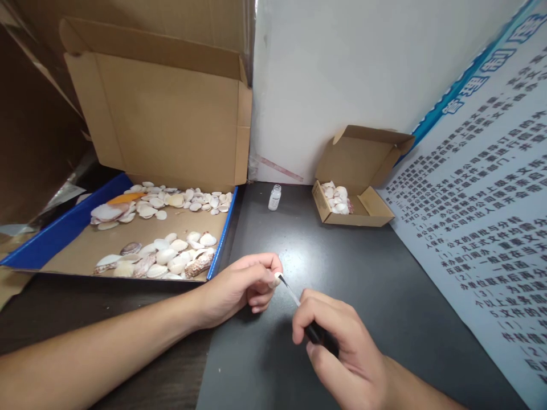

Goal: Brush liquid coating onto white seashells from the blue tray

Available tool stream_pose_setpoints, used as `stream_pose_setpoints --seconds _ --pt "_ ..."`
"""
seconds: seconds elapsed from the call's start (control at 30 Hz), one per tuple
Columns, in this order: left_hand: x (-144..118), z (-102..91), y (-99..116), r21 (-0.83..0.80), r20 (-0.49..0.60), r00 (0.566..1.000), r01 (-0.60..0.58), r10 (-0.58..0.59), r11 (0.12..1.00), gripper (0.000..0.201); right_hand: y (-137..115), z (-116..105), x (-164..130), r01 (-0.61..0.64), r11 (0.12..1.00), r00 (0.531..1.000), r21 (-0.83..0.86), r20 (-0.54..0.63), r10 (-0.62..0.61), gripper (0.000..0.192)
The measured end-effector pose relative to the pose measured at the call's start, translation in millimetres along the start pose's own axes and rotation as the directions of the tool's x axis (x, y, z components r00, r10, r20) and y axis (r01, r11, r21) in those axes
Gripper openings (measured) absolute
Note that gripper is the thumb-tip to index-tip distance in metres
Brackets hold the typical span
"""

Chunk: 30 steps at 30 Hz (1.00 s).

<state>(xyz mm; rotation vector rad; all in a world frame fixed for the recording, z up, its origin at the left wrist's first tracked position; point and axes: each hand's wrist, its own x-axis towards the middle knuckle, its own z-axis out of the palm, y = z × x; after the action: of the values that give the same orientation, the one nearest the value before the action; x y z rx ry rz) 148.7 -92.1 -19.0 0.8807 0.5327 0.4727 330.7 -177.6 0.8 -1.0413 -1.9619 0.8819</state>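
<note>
Pinched between the thumb and forefinger of my left hand [252, 282] is a small white shell [277, 279], mostly covered by the fingertips. My right hand [342, 336] is closed around the black cap of a small applicator brush [318, 335]. Its thin stem slants up to the left, and the dark bristle tip meets the shell or lies just over it. Farther back on the dark table stands an uncapped little glass bottle [274, 198] with a pale label, upright.
At the left an open cardboard box [171, 219] with blue sides holds many shells in two groups and one orange piece. A smaller open carton [376, 206] with shells stands at the back right. A printed board [482, 188] leans along the right side; a white wall [325, 74] rises behind.
</note>
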Motion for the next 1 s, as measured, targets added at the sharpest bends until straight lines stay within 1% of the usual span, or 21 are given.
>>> stream_pose_setpoints --seconds 0.07,0.17,0.23,0.27,0.37,0.43,0.57,0.63,0.7,0.77,0.83,0.93,1.0 --pt "-0.1 0.2 0.0 0.009 0.010 1.000 0.000 0.000 1.000 0.010 0.4 -0.5 0.5 0.012 1.000 1.000 0.010 0.018 -0.012 0.021" --pt "-0.4 0.7 0.2 0.015 0.016 1.000 -0.007 0.006 1.000 0.011 1.3 0.1 0.8 -0.084 0.996 0.996 -0.006 0.026 0.084 0.020" --pt "-0.4 0.7 0.5 0.014 0.011 1.000 -0.010 0.009 1.000 0.012 1.5 0.9 0.4 -0.117 0.993 0.993 -0.008 0.027 0.117 0.017" --pt "-0.5 0.6 0.6 0.013 0.009 1.000 -0.008 0.008 1.000 0.012 1.5 1.2 0.2 -0.106 0.994 0.994 -0.006 0.026 0.106 0.016" --pt "-0.6 -0.3 0.3 0.004 0.001 1.000 -0.003 0.003 1.000 0.010 1.8 2.3 -0.3 -0.020 1.000 0.999 0.005 0.027 0.020 0.017" --pt "-0.6 -0.8 -0.2 0.000 0.000 1.000 -0.006 0.006 1.000 0.009 2.8 3.2 -0.1 -0.010 1.000 0.999 -0.014 0.033 0.010 0.018" --pt "-0.6 -0.4 -0.9 0.007 0.016 1.000 -0.012 0.012 1.000 0.011 5.1 5.0 0.2 -0.125 0.991 0.992 -0.045 0.008 0.125 0.018" --pt "-0.6 -0.3 -1.0 0.016 0.020 1.000 -0.013 0.012 1.000 0.013 4.6 4.8 0.2 -0.145 0.989 0.989 -0.023 -0.020 0.145 0.017" --pt "-0.3 -0.8 -1.4 0.020 0.022 1.000 -0.016 0.015 1.000 0.012 2.8 3.9 0.4 -0.093 0.996 0.995 0.002 -0.034 0.093 0.017" --pt "0.1 -2.0 -2.4 0.021 0.026 0.999 -0.024 0.024 0.999 0.011 0.8 2.8 0.8 -0.018 1.000 1.000 0.015 -0.018 0.018 0.017" --pt "0.5 -3.2 -4.0 0.038 0.033 0.999 -0.031 0.029 0.999 0.010 -0.2 2.3 1.3 0.022 1.000 1.000 0.017 0.001 -0.022 0.018" --pt "0.6 -3.9 -5.9 0.071 0.042 0.999 -0.036 0.033 0.997 0.012 0.3 2.5 1.7 0.024 1.000 1.000 0.016 -0.002 -0.024 0.017" --pt "0.2 -3.6 -6.1 0.081 0.044 0.998 -0.038 0.034 0.996 0.014 1.0 2.7 1.4 -0.007 1.000 1.000 0.008 -0.020 0.008 0.016"
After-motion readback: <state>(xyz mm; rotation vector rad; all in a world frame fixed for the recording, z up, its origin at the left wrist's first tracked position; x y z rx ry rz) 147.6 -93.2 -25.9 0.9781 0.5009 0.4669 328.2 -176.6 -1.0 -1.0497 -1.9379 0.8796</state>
